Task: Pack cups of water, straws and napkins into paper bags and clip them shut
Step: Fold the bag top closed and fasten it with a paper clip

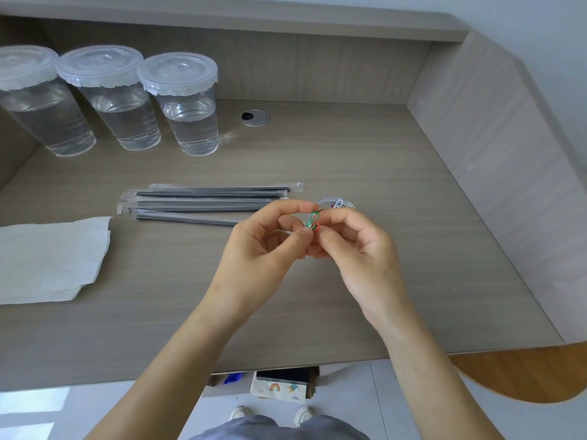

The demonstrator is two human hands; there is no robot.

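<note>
Since my left hand point(254, 252) and right hand point(362, 249) meet over the worktop point(381, 160), curled fingers point(303, 236) pinch the green and red clips point(313, 221) from both sides. The clips stand roughly upright and seem linked, so I judge pulling them apart comes next. Just behind them, a clear dish point(348, 203) holds more. Three lidded cups point(190, 122) hold water, far back left.

Three cups point(187, 103), five straws point(206, 201), one napkin stack point(50, 258), two held clips point(313, 221).
</note>
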